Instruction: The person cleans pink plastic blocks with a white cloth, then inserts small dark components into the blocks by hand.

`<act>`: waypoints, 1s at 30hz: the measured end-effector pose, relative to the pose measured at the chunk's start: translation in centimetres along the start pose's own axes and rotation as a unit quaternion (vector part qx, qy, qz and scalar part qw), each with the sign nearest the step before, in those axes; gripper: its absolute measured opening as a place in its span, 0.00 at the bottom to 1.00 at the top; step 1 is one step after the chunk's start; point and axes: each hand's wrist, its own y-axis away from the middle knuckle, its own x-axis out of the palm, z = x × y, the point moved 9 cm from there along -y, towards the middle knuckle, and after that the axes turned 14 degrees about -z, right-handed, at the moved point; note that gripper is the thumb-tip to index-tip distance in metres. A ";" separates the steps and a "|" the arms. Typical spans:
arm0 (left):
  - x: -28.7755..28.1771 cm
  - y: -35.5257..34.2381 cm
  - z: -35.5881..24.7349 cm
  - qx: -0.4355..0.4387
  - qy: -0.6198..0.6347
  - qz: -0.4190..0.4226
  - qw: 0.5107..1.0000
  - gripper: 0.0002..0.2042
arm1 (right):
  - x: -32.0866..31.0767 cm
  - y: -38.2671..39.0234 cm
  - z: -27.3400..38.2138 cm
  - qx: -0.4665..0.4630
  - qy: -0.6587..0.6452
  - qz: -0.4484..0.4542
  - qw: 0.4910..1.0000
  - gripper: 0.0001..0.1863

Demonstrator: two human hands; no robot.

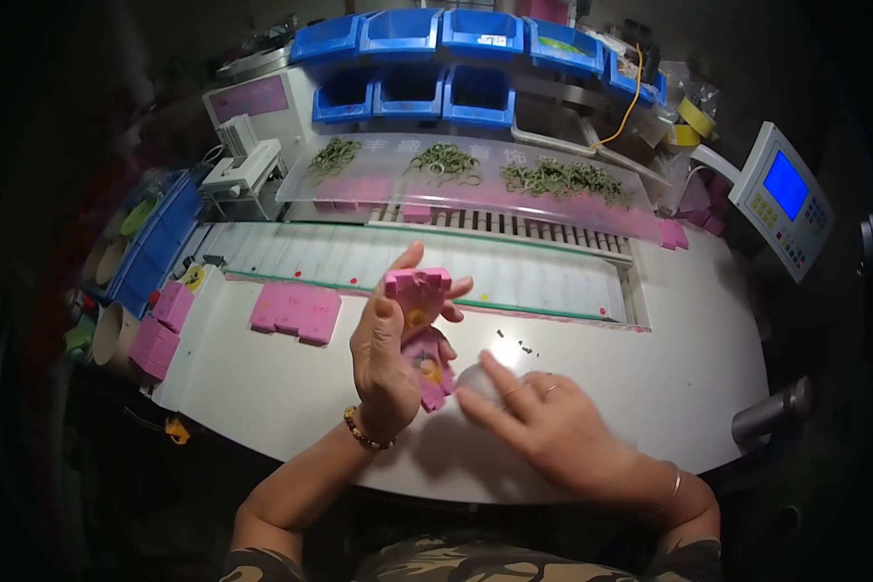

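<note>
My left hand (383, 359) is closed around a pink mould that stands spread apart. Its upper half (419, 283) rises between the thumb and fingers, and its lower half (436, 388) lies against the palm. Yellowish marks show on the inner faces. Just to the right, my right hand (553, 422) grips a whitish, rounded, soft-looking thing (479, 384), partly covered by the fingers and blurred. It is close to the lower mould half; whether they touch I cannot tell. Small dark bits (522, 346) lie on the white table beyond my right hand.
A pink mould block (296, 312) lies at left on the table (640, 388). Behind are a recessed conveyor (339, 257), a clear shelf (378, 189) with greenish ring-like pieces (563, 181), and blue bins (403, 34). A control panel (784, 194) stands right.
</note>
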 end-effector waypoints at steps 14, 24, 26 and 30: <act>0.9 -1.2 -0.6 0.023 0.123 -0.045 0.991 0.25 | 0.1 1.3 -2.2 0.063 0.048 -0.008 0.997 0.25; 2.1 -1.0 8.0 -0.311 0.203 -0.022 0.928 0.25 | -0.3 7.2 -10.5 0.195 0.184 0.052 0.962 0.26; 2.3 -0.4 9.2 -0.324 0.119 -0.015 0.938 0.23 | -1.3 4.7 -10.5 0.214 0.117 -0.001 0.970 0.25; 3.6 0.1 8.9 -0.246 0.088 0.005 0.965 0.20 | -0.1 2.9 -11.5 0.355 -0.270 -0.170 0.879 0.23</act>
